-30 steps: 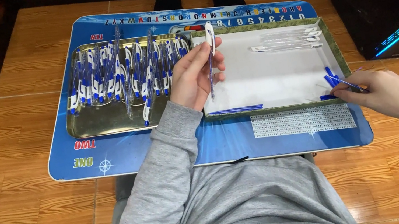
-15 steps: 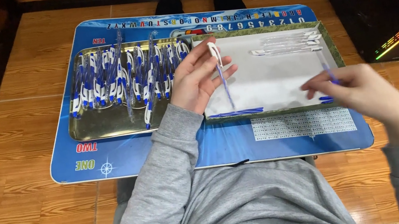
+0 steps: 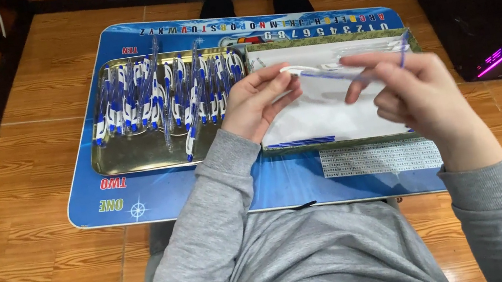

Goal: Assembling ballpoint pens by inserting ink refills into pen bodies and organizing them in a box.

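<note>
left hand (image 3: 252, 103) has its grip clamped on a clear pen barrel (image 3: 302, 71); right hand (image 3: 417, 91) pinches what seems a thin blue refill (image 3: 339, 75) above the white tray (image 3: 329, 117).

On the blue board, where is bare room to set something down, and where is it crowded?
Free: the blue board's front strip below the metal tray, and the white sheet beneath the left hand and right hand. Crowded: the tray, packed with blue-and-white pens.

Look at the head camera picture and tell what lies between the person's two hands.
In the head view, a clear pen barrel and a thin blue refill span the gap between the left hand and the right hand.
</note>
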